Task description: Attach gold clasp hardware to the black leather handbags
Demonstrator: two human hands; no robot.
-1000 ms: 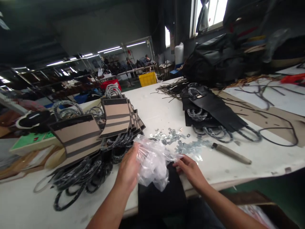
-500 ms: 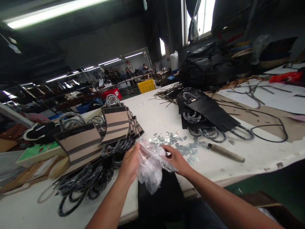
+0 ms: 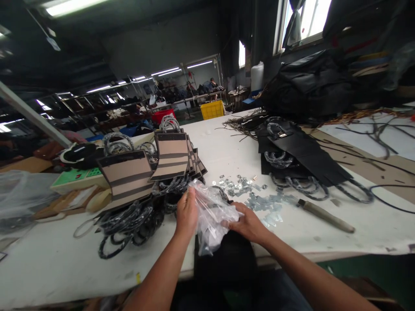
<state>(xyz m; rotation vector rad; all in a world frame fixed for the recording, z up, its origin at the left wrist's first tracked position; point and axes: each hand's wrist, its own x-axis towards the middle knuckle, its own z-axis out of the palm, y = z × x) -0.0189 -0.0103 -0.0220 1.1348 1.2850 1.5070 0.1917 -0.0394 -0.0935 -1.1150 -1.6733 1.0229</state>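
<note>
A crumpled clear plastic bag (image 3: 212, 224) is held between my two hands, over the near edge of the table. My left hand (image 3: 187, 212) grips its upper left side, thumb up. On its right side my right hand (image 3: 248, 222) pinches the plastic between thumb and fingers. Under the bag, a black piece (image 3: 227, 263) hangs at the table edge, partly hidden. A dark, plastic-wrapped handle (image 3: 220, 190) shows just behind the bag. Small flat metal pieces (image 3: 259, 198) lie scattered beyond my right hand.
Left stand beige and black bag panels (image 3: 128, 172) with plastic-wrapped handles (image 3: 129, 224). Black panels with handles (image 3: 301, 151) lie at right, near a tool with a long grey-brown handle (image 3: 327, 216). Behind are a large black bundle (image 3: 308, 86) and a yellow crate (image 3: 212, 110).
My view has turned left, so the scene sits further right. My right hand has shifted its grip along the plastic bag, which is now more bunched and tilted between both hands.
</note>
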